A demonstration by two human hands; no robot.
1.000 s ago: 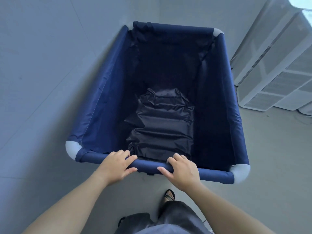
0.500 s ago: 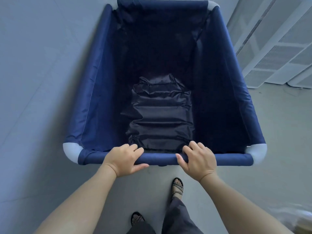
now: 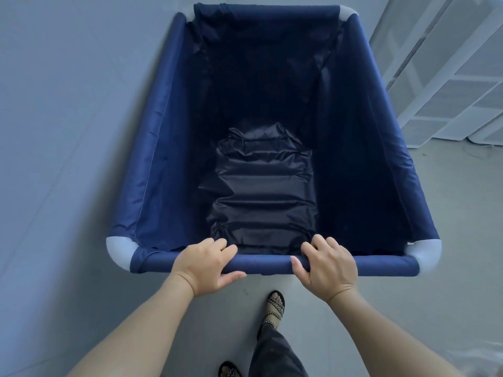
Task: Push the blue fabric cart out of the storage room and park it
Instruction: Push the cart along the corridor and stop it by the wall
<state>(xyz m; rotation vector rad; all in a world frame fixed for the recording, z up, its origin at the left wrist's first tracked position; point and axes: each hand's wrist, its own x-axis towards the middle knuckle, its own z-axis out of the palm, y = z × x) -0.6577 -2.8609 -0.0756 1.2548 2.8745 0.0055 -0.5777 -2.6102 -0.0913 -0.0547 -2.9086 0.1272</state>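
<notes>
The blue fabric cart (image 3: pixel 152 170) fills the middle of the head view, a deep open bin with padded blue rails and white corner pieces. A wrinkled dark fabric bundle (image 3: pixel 261 191) lies on its bottom. My left hand (image 3: pixel 206 263) grips the near rail left of centre, fingers over the top and thumb underneath. My right hand (image 3: pixel 328 268) grips the same rail right of centre. The cart's wheels are hidden below the fabric.
A pale wall (image 3: pixel 68 118) runs close along the cart's left side. White units with grilles (image 3: pixel 446 77) stand at the right rear, close to the cart's far right corner. Grey floor (image 3: pixel 449 240) lies open to the right. My sandalled foot (image 3: pixel 273 308) steps below the rail.
The cart has straightened from a leftward slant and now sits square in front of me, closer to the white units. Both hands kept their hold on the rail. My feet have stepped forward.
</notes>
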